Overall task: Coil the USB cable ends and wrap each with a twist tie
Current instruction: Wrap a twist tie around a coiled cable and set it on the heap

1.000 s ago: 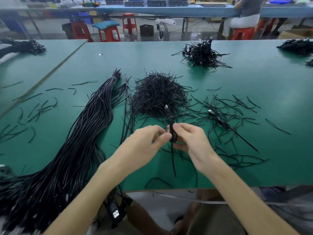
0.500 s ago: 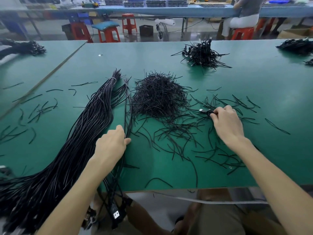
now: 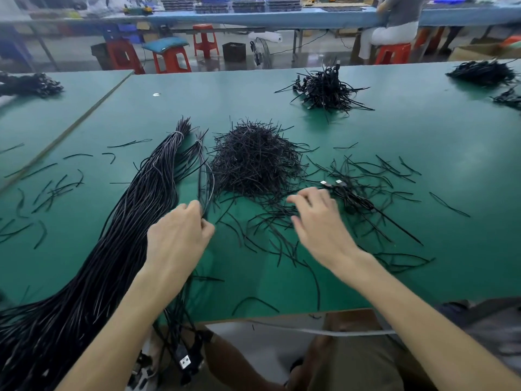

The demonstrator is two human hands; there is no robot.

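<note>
Left hand (image 3: 177,238) pinches thin black USB cables (image 3: 207,179) running up-frame; right hand (image 3: 318,221) spreads over loose black twist ties (image 3: 267,221), above green table's near edge (image 3: 282,311).

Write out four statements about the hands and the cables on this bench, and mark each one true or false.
1. The left hand pinches thin cable strands beside the big cable bundle. True.
2. The right hand grips a coiled cable. False: its fingers are spread above loose twist ties and hold nothing that shows.
3. The twist tie heap lies between the big cable bundle and two silver plugs. True.
4. The table is red. False: it is green; the stools behind it are red.
</note>
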